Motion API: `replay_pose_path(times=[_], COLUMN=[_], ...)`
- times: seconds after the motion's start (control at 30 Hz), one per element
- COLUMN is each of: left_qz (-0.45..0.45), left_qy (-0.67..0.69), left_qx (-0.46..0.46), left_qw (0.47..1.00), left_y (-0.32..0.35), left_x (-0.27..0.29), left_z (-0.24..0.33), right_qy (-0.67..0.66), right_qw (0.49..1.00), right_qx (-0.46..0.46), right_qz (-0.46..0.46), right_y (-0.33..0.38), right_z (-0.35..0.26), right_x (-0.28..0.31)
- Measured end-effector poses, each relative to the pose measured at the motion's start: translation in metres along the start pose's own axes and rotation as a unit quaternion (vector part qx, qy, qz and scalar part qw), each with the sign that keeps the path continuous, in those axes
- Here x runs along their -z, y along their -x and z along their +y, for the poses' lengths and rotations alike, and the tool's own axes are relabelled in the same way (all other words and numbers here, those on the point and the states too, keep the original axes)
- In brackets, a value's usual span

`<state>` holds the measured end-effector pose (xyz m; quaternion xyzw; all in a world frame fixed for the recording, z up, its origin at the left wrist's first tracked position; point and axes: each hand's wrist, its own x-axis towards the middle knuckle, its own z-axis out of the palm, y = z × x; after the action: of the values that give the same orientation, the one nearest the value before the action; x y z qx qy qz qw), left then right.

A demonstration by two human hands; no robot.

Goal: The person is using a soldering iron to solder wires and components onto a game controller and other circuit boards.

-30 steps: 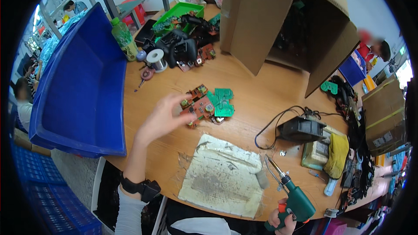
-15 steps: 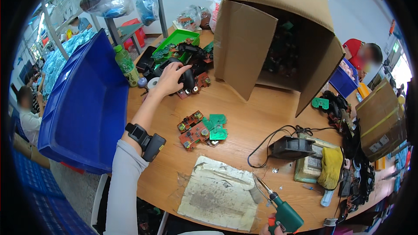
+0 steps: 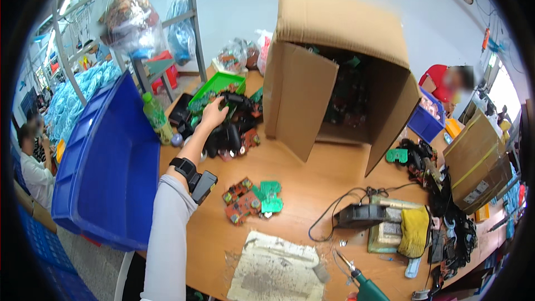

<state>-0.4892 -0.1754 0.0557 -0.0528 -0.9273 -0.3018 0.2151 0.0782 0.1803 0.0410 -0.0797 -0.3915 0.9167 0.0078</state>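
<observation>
One left hand [image 3: 214, 114], out at the black controller shells [image 3: 225, 140]

Far left of the cardboard box [image 3: 304, 100] stands a deep blue bin [image 3: 106, 189], and a green-capped bottle [image 3: 157, 118] is between the two. Next, left of the box, comes the left hand: within the last second it has gone from the loose boards to the heap of shells by the green tray [image 3: 223, 81]. Its fingers look partly bent; whether they have hold of a shell, I cannot tell. That shift leaves the red-brown circuit boards [image 3: 242, 207] and green circuit boards [image 3: 271, 198] free of any visible hand, grouped on the table in front of the box's left flap. Nearer the person, below the box, lies a stained pale pad [image 3: 273, 270]. Rightward, well in front of the box's opening, a green soldering gun [image 3: 369, 289] shows, its handle cut off; the right hand, partly visible half a second ago, is out of the picture, its grip unknown. Last, before the box's right side, sit a black fan [image 3: 356, 216] and a yellow cloth [image 3: 415, 231].
</observation>
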Motion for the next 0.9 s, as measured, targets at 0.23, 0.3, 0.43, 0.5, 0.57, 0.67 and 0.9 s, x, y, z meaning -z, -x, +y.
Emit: replay_pose_path(times=[0.23,0.3,0.43,0.5,0.57,0.67,0.9], left_qz=[-0.008,0.032,0.073,0.087,0.098,0.134,0.116], left_qy=[-0.162,-0.161,-0.212,-0.253,-0.249,-0.241,-0.158], left_qx=[-0.104,-0.125,-0.159,-0.162,-0.153,-0.133,-0.04], left_qw=[0.981,0.978,0.962,0.95,0.951,0.952,0.98], left_y=[-0.03,-0.028,-0.027,-0.028,-0.025,-0.003,0.106], left_x=[-0.023,-0.017,0.015,0.036,0.058,0.095,0.168], left_z=[-0.011,0.003,0.049,0.06,0.076,0.114,0.165], right_qy=[-0.026,-0.025,-0.017,-0.019,-0.019,-0.033,-0.004], right_qw=[0.997,0.997,0.996,0.998,0.997,0.998,1.0], right_qx=[-0.006,-0.009,-0.004,-0.015,0.003,0.002,-0.011], right_qz=[0.072,0.075,0.084,0.062,0.071,0.048,0.006], right_y=[-0.009,-0.012,-0.012,-0.01,-0.01,-0.008,0.011], right_z=[0.009,0.008,0.004,0.007,0.008,0.009,0.02], right_x=[0.005,0.004,0.007,0.011,0.006,0.003,0.025])
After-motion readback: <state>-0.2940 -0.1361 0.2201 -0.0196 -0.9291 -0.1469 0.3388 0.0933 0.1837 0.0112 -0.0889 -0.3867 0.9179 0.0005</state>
